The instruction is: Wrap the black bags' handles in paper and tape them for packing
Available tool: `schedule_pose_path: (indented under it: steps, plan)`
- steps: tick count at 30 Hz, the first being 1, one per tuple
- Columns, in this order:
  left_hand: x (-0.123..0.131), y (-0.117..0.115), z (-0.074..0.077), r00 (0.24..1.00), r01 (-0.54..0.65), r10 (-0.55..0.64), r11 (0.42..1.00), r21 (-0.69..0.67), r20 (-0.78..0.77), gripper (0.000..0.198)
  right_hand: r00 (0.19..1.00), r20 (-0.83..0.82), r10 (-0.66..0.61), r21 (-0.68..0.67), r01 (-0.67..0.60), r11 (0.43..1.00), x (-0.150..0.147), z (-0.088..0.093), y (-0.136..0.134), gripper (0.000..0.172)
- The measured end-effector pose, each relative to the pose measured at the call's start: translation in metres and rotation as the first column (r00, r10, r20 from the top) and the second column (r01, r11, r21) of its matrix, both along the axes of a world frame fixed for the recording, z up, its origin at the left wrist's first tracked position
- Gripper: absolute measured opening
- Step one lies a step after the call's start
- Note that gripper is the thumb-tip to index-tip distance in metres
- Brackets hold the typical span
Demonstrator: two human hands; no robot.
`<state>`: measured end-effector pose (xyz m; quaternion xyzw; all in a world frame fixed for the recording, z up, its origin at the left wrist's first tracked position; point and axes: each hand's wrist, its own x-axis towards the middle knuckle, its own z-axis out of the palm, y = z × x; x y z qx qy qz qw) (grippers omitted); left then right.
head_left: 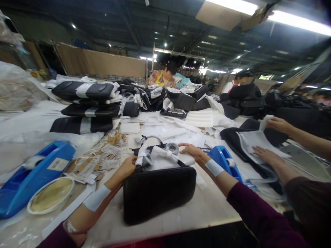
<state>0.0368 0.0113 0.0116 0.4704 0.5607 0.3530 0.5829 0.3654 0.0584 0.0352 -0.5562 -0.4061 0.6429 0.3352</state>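
Note:
A black bag (159,194) stands on the pale table near its front edge, its top toward the far side. White-wrapped straps and clear-wrapped coils (172,148) lie at its opening. My left hand (128,166) has its fingers closed at the bag's upper left corner, by the strap's base; what it pinches is too small to make out. My right hand (190,151) is over the wrapped coil at the right, fingers spread and apart from the bag's body. Both forearms carry a pale patch.
Blue tape dispensers (55,162) (224,162) stand left and right. A round bowl (50,195), tags (111,151) and stacked black bags (85,90) are at the left. At the right, another person's hands (269,155) touch a black bag with white sheet. More people are behind.

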Motion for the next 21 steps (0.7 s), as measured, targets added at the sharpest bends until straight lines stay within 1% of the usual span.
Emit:
schedule_pose_path:
  steps: [4,7,9,11,14,16,18,21]
  plan:
    - [-0.001,0.001,0.003,0.992,0.045,-0.038,0.998,0.054,-0.118,0.035,0.996,-0.055,-0.068,-0.023,0.067,0.997,0.005,-0.003,-0.01,0.066]
    - [0.0,-0.002,0.01,0.985,0.087,-0.075,0.994,0.071,-0.154,0.035,0.991,-0.102,-0.089,-0.028,0.086,0.996,0.011,-0.002,-0.028,0.066]
    - [0.002,-0.004,0.013,0.984,0.093,-0.08,0.993,0.077,-0.158,0.035,0.989,-0.12,-0.082,-0.025,0.08,0.997,0.014,0.001,-0.04,0.066]
    - [0.003,-0.006,0.014,0.986,0.089,-0.076,0.993,0.08,-0.15,0.035,0.991,-0.106,-0.077,0.014,0.079,0.997,0.014,0.005,-0.047,0.07]
    - [0.003,-0.008,0.014,0.99,0.066,-0.055,0.994,0.083,-0.13,0.037,0.996,-0.05,-0.069,0.114,0.074,0.991,0.006,0.008,-0.047,0.078]
    - [0.004,-0.01,0.013,0.993,0.045,-0.035,0.996,0.084,-0.109,0.038,1.0,0.004,-0.014,0.18,0.013,0.984,0.0,0.007,-0.043,0.079]
    - [0.005,-0.01,0.012,0.997,0.024,-0.018,0.996,0.08,-0.078,0.039,0.994,0.07,0.078,0.229,-0.092,0.969,-0.005,0.004,-0.037,0.074]
    - [0.007,-0.006,0.006,1.0,-0.014,0.015,0.998,0.057,-0.026,0.04,0.964,0.177,0.197,0.254,-0.238,0.937,-0.007,-0.001,-0.03,0.065]
